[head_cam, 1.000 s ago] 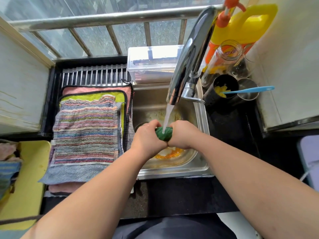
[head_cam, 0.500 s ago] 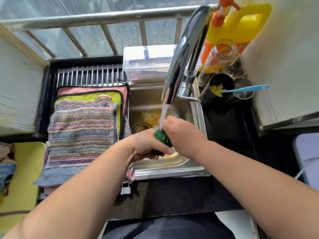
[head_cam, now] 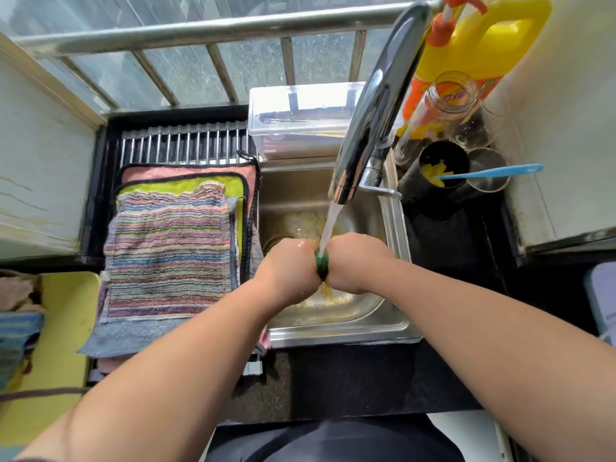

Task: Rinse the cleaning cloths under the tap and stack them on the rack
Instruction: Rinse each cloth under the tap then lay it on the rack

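Green cloth [head_cam: 322, 264], bunched, wet, under chrome tap [head_cam: 373, 111]

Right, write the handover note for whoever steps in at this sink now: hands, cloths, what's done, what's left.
Hands: left hand and right hand both grip the wadded green cloth between them, over the sink, under the running tap.
Done: several cloths lie stacked on the rack, striped cloth on top.
Left: finish the green cloth and lay it on the stack. The cloth pile at far left may need rinsing; cannot tell.
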